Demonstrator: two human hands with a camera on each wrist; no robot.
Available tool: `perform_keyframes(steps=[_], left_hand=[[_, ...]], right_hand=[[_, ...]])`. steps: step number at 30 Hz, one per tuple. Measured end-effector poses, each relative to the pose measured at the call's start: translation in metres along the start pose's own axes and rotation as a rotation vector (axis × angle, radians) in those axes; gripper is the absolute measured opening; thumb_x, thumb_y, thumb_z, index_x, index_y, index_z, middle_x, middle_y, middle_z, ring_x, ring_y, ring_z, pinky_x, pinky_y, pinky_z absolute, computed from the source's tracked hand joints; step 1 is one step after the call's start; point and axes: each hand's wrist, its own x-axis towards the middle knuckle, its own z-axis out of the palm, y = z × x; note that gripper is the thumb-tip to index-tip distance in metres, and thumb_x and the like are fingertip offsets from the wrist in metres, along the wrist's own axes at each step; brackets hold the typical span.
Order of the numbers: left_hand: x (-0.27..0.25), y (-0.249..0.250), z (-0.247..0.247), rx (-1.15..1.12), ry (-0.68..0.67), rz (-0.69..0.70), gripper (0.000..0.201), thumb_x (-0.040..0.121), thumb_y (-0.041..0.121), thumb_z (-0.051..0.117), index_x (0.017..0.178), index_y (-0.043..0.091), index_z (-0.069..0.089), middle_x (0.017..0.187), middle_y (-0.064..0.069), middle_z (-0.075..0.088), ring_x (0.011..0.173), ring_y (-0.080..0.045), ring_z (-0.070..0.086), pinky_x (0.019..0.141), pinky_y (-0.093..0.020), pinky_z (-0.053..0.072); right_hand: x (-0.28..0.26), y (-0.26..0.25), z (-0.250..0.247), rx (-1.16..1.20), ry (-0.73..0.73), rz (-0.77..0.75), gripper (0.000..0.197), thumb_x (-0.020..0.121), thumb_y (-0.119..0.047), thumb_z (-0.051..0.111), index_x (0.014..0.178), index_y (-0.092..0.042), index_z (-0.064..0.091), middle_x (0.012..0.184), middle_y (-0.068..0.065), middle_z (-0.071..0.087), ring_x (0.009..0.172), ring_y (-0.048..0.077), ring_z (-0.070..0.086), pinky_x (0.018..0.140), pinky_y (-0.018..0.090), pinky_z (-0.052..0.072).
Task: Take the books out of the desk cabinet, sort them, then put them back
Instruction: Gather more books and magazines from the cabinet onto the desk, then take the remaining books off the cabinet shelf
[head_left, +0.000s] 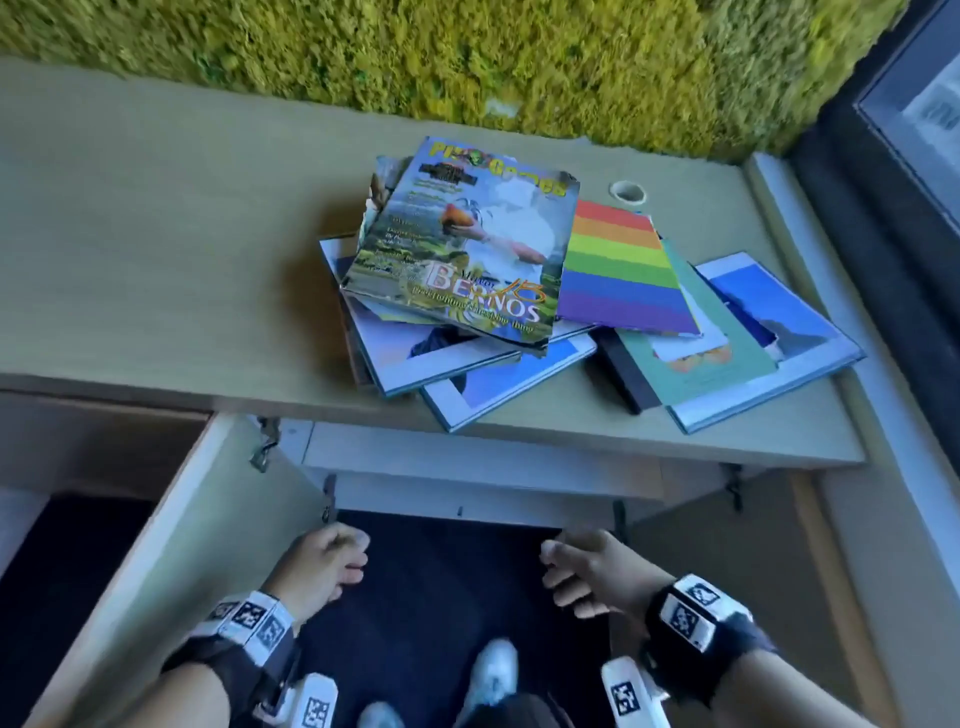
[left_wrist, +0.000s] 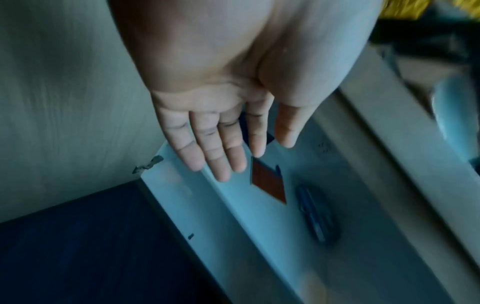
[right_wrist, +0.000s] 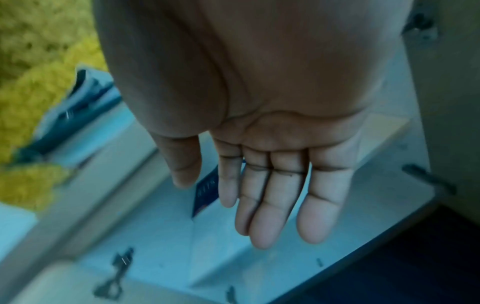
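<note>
The table (head_left: 156, 249) carries a loose, fanned heap of books (head_left: 519, 291) toward its right end, with the cabinet (head_left: 467, 499) standing open below. The emptying step looks nearly done; something flat and dark shows inside, too blurred to name. Next comes reaching in, or sorting the heap. The top magazine (head_left: 462, 244) runs lengthwise front to back, its title at the far edge, slightly skewed. The left hand (head_left: 322, 566) and right hand (head_left: 592, 569) hover at the cabinet mouth, fingers relaxed, holding nothing.

The head camera looks steeply down over the pale wooden desk (head_left: 156, 270); both wrist cameras peer close along the palms into the open cabinet beneath it.
</note>
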Motion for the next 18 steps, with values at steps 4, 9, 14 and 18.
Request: perform_keyframes(steps=[4,9,14,18], left_hand=[[0.019,-0.024,0.042,0.256,-0.171,0.076,0.047,0.068,0.064,0.062,0.103,0.032,0.068,0.108,0.010,0.071,0.105,-0.012,0.067,0.091,-0.034,0.052],[0.132,0.007,0.060,0.437,-0.069,0.267,0.033,0.092,0.049,0.066,0.116,0.027,0.062,0.126,0.006,0.064,0.122,-0.017,0.059,0.103,-0.035,0.047],[0.259,-0.006,0.090,0.616,0.145,0.379,0.054,0.094,0.048,0.063,0.140,0.023,0.052,0.148,-0.008,0.050,0.117,-0.029,0.059,0.090,-0.032,0.045],[0.323,-0.011,0.110,0.679,0.092,0.411,0.060,0.091,0.052,0.066,0.142,0.023,0.051,0.152,-0.005,0.049,0.128,-0.025,0.056,0.101,-0.030,0.044]], right_hand=[[0.054,0.025,0.006,-0.516,-0.034,-0.016,0.036,0.100,-0.040,0.055,0.105,-0.006,0.065,0.093,0.012,0.071,0.076,0.017,0.062,0.056,0.023,0.044],[0.171,0.031,-0.017,-0.674,0.181,-0.151,0.046,0.098,-0.051,0.057,0.135,-0.024,0.055,0.135,0.003,0.062,0.116,0.022,0.062,0.091,0.025,0.047],[0.276,0.073,-0.054,-0.854,0.450,-0.291,0.073,0.096,-0.062,0.051,0.159,-0.035,0.026,0.169,0.003,0.021,0.153,0.029,0.025,0.120,0.047,0.029],[0.337,0.121,-0.065,-0.976,0.567,-0.249,0.091,0.082,-0.091,0.022,0.159,-0.046,0.003,0.172,-0.008,-0.007,0.158,0.025,-0.003,0.121,0.063,0.008]])
